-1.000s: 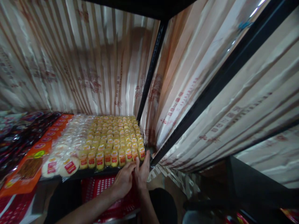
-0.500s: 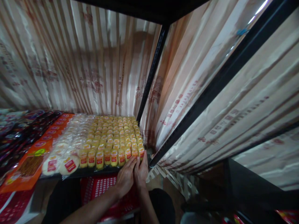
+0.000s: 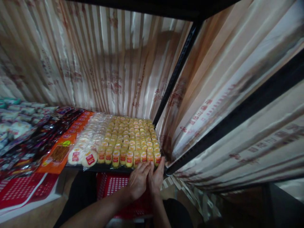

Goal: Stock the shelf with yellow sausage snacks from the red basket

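Observation:
Rows of small yellow wrapped cakes (image 3: 129, 157), each with a red and orange label, stand packed together on the dark shelf (image 3: 104, 168). At the front right end of these rows, my left hand (image 3: 138, 180) rests its outstretched fingers against the front cakes. Close beside it, my right hand (image 3: 156, 176) lies along the rightmost front cakes with fingers extended. The two hands touch or nearly touch, and neither grips a cake that I can see. White round wrapped cakes (image 3: 90, 158) stand just left of the yellow ones.
Further left lie an orange snack pack (image 3: 60, 155), dark shiny packets (image 3: 30, 152) and pale packets (image 3: 19, 126). Red plastic baskets (image 3: 116, 185) sit below the shelf. A black metal post (image 3: 178, 72) and printed curtain (image 3: 114, 69) close off the back and right.
The view has swung left, so the shelf and hands appear further right and more packets show at the left. My hands remain against the front cakes at the right end.

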{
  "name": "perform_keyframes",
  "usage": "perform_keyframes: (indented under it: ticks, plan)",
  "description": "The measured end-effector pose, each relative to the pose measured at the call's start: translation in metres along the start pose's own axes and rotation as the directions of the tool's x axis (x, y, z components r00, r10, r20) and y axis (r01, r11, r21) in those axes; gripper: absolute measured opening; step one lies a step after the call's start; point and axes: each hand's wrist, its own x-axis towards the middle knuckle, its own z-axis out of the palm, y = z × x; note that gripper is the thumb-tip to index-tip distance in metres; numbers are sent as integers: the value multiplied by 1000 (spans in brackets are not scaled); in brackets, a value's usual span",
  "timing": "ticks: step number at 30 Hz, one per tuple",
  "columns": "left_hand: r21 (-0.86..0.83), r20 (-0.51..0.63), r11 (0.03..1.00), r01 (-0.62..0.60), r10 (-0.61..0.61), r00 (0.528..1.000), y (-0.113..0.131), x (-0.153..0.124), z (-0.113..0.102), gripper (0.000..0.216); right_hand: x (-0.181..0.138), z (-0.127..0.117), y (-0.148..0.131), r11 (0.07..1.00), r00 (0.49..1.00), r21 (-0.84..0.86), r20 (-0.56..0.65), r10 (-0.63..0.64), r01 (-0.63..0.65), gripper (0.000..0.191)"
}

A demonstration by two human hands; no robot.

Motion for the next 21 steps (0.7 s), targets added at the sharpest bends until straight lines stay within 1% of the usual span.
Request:
perform_keyframes:
  ticks: [2,5,7,9,10,13,15,16,18,21]
  plan:
    - [17,-68,1000,0,1,998,-8,-12,-4,52,-2,-2,-2,999,999,-19,-35,-41,41,70]
    - [44,-186,998,39,-30,982,-26,-36,-11,49,-11,-6,-10,980,978,-86,-91,-186,178,63]
    - [56,-261,993,105,-87,961,-38,-51,-18,47,-20,-8,-17,949,952,-119,-65,-300,291,56]
    - [68,-314,980,186,-156,936,-48,-62,-24,45,-30,-8,-25,912,919,-118,6,-394,392,51]
    - [75,-323,972,222,-187,928,-51,-66,-28,45,-34,-7,-30,894,900,-106,47,-433,435,49]
    - [106,-278,953,285,-246,928,-53,-70,-37,46,-45,0,-43,831,825,-56,167,-539,554,47]
    - [116,-233,945,307,-275,933,-51,-68,-42,49,-50,8,-52,801,787,-39,223,-576,597,47]
    - [117,-217,940,322,-292,931,-50,-67,-45,50,-52,12,-55,794,778,-39,239,-582,606,47]
    - [123,-186,933,338,-313,931,-48,-65,-50,50,-54,19,-60,790,775,-51,241,-584,611,47]
    - [129,-146,942,309,-290,946,-49,-66,-56,47,-58,25,-66,788,780,-66,217,-587,612,47]
